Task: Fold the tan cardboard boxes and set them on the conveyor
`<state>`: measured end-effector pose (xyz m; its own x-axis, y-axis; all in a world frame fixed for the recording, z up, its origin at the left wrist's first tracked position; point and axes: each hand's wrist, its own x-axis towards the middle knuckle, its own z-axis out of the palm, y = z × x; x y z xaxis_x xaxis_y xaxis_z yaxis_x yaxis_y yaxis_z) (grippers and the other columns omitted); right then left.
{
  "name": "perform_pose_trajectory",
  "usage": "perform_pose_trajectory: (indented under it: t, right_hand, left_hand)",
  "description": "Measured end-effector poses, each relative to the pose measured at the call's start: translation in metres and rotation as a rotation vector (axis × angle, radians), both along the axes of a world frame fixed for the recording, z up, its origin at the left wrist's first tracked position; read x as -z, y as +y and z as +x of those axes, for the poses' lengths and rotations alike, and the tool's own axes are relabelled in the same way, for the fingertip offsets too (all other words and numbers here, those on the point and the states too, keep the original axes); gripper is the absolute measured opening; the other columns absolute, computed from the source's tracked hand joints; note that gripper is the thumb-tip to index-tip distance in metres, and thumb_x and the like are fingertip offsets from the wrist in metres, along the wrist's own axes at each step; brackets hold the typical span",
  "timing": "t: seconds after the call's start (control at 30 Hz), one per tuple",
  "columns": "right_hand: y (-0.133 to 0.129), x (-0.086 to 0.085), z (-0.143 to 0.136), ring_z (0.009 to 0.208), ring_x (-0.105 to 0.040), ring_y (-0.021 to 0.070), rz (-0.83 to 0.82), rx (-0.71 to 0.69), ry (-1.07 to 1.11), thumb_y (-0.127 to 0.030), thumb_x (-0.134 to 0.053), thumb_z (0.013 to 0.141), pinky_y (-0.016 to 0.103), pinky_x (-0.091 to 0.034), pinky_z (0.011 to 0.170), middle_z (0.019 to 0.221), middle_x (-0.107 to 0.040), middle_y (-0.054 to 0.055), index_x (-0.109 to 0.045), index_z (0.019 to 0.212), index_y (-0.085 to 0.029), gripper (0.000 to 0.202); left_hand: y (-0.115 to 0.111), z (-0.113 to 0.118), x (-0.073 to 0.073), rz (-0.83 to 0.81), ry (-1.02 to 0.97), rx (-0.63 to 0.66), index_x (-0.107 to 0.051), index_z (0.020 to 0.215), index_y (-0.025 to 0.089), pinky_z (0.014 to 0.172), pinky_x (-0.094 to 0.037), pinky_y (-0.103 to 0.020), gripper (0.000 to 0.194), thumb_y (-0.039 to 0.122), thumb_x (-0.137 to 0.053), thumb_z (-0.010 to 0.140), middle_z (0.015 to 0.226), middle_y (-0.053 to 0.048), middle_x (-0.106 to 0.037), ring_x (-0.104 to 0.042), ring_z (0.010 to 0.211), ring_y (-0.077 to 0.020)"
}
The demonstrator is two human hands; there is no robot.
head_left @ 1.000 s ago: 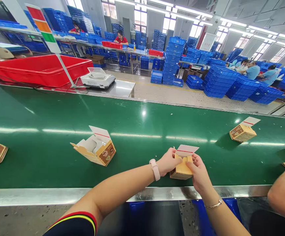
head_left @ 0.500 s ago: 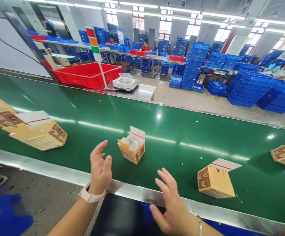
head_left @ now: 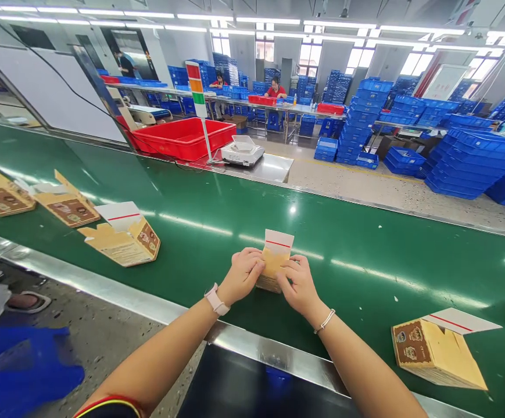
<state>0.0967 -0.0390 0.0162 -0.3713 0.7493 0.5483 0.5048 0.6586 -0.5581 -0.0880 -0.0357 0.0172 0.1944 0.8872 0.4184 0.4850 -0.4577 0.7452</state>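
A small yellow-brown carton [head_left: 275,262] stands on the green belt [head_left: 343,226], its white flap with a red line raised at the back. My left hand [head_left: 244,271] grips its left side, fingers bent against the top edge. On the right side my right hand [head_left: 296,283] holds it with curled fingers and thumb. The carton's inside cannot be seen. A similar carton [head_left: 437,351] with a raised white flap sits at the lower right. Left of my hands lies another open carton [head_left: 128,241], with more cartons beyond it.
Behind the belt are a red bin [head_left: 182,139], a white scale [head_left: 242,152] and a signal light [head_left: 196,87]. A metal rail [head_left: 274,348] runs along the near edge. Stacked blue crates [head_left: 474,159] and people at tables are farther back.
Both hands have moved from apart beside the carton onto its two sides. The middle carton's flaps, open before, now lie folded over its top. The view has shifted, with more cartons showing at left.
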Motion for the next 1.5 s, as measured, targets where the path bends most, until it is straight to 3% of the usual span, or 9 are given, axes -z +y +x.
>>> perform_pose_trajectory:
  t: [0.17,0.4,0.73,0.83,0.97,1.1,1.2,1.33,1.5]
  right_hand:
    - [0.009,0.012,-0.009,0.087,-0.055,0.0240,-0.363,0.328,0.558,-0.043,-0.066,0.072,0.042,-0.050,0.082,0.086,-0.057,0.005,-0.044,0.063,-0.023,0.031]
    - [0.022,0.021,0.009,0.073,-0.064,0.0230,-0.743,0.263,0.684,-0.034,-0.067,0.067,0.036,-0.056,0.060,0.086,-0.062,0.006,-0.049,0.092,-0.021,0.034]
    - [0.016,0.001,0.024,0.108,-0.051,0.0275,-0.365,0.448,0.763,-0.053,-0.052,0.082,0.045,-0.047,0.089,0.112,-0.049,0.011,-0.039,0.106,-0.022,0.041]
    - [0.005,-0.015,0.030,0.114,-0.044,0.0310,0.164,0.483,0.611,-0.046,-0.052,0.086,0.051,-0.040,0.095,0.117,-0.042,0.012,-0.039,0.111,-0.024,0.037]
    - [-0.014,-0.024,0.020,0.110,-0.046,0.0335,0.762,0.339,0.412,-0.044,-0.055,0.087,0.057,-0.039,0.094,0.113,-0.042,0.010,-0.045,0.112,-0.026,0.033]
    - [-0.033,-0.013,-0.003,0.105,-0.050,0.0293,0.828,0.186,0.399,-0.042,-0.054,0.090,0.052,-0.045,0.090,0.103,-0.046,0.007,-0.048,0.103,-0.027,0.021]
    - [-0.041,-0.002,-0.013,0.105,-0.050,0.0276,0.740,0.063,0.339,-0.037,-0.053,0.091,0.051,-0.047,0.090,0.104,-0.047,0.007,-0.047,0.099,-0.026,0.015]
    - [-0.043,0.005,-0.015,0.109,-0.049,0.0271,0.665,-0.062,0.252,-0.029,-0.053,0.090,0.050,-0.044,0.094,0.110,-0.047,0.008,-0.047,0.101,-0.023,0.013]
    - [-0.037,0.010,-0.020,0.116,-0.047,0.0297,0.511,-0.173,0.105,-0.025,-0.050,0.090,0.050,-0.043,0.094,0.119,-0.050,0.013,-0.042,0.124,-0.019,0.035]
  left_hand:
    - [0.023,0.020,-0.015,-0.391,-0.388,-0.103,-0.049,0.092,0.021,0.077,-0.049,-0.034,0.035,0.036,-0.072,0.070,0.087,-0.001,-0.057,-0.057,0.076,-0.0154]
    - [0.036,0.037,-0.016,-0.968,-0.704,0.307,-0.053,0.108,0.017,0.091,-0.046,-0.040,0.057,0.020,-0.079,0.058,0.106,-0.009,-0.067,-0.064,0.098,-0.0247]
    - [0.040,0.070,-0.023,-1.048,-0.665,0.296,-0.058,0.094,0.016,0.088,-0.046,-0.039,0.042,0.018,-0.076,0.056,0.096,-0.009,-0.067,-0.064,0.096,-0.0260]
    - [0.027,0.068,-0.023,-0.895,-0.638,0.128,-0.051,0.099,0.017,0.085,-0.047,-0.037,0.045,0.029,-0.076,0.064,0.102,-0.009,-0.063,-0.062,0.093,-0.0227]
    - [-0.003,0.024,-0.009,-0.215,-0.577,-0.221,-0.047,0.104,0.019,0.086,-0.047,-0.037,0.044,0.044,-0.066,0.074,0.112,-0.011,-0.056,-0.058,0.102,-0.0227]
    - [-0.016,-0.065,0.011,0.361,-0.403,-0.924,-0.036,0.120,0.018,0.103,-0.038,-0.045,0.081,0.043,-0.080,0.056,0.132,-0.015,-0.039,-0.039,0.130,-0.0313]
    - [-0.009,-0.126,0.019,0.206,-0.374,-1.207,-0.032,0.125,0.016,0.114,-0.027,-0.051,0.099,0.035,-0.087,0.045,0.136,-0.019,-0.032,-0.032,0.135,-0.0348]
    - [0.010,-0.152,0.016,-0.001,-0.481,-1.086,-0.035,0.122,0.019,0.109,-0.038,-0.048,0.092,0.023,-0.087,0.046,0.129,-0.014,-0.045,-0.048,0.124,-0.0311]
    - [0.010,-0.085,0.015,-0.107,-0.443,-0.834,-0.045,0.100,0.019,0.094,-0.050,-0.045,0.062,0.023,-0.083,0.051,0.101,-0.005,-0.058,-0.063,0.099,-0.0257]
